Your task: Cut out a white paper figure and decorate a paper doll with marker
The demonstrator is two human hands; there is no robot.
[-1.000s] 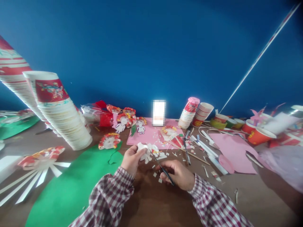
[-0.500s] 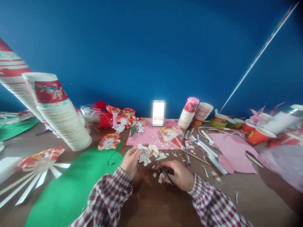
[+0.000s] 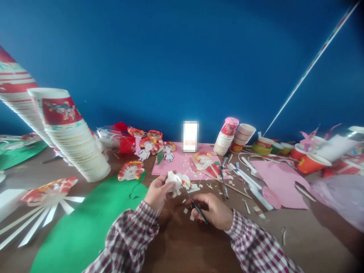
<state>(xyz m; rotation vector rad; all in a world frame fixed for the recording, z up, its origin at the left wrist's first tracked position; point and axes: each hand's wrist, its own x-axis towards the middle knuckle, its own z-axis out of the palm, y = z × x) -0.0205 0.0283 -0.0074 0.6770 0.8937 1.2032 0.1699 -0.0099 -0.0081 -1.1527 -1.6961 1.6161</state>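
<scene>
My left hand (image 3: 157, 193) pinches a small white paper cut-out (image 3: 175, 181) and holds it just above the brown table. My right hand (image 3: 214, 209) is closed around the black handles of a pair of scissors (image 3: 192, 199). The scissor blades point up and to the left, and their tips meet the edge of the white cut-out. Small white paper scraps (image 3: 187, 212) lie on the table under and between my hands. Both sleeves are red and white check.
A green sheet (image 3: 85, 223) lies at the left front, a pink sheet (image 3: 182, 161) behind my hands. Tall stacks of paper cups (image 3: 71, 136) lean at the left; more cups (image 3: 231, 134) stand at the back. Pens (image 3: 223, 182), sticks, finished paper figures (image 3: 131, 170) and red cups (image 3: 311, 163) litter the table.
My left hand has turned the white cut-out slightly and drawn it a little nearer. The scissors have shifted slightly against its edge. Everything else is as before.
</scene>
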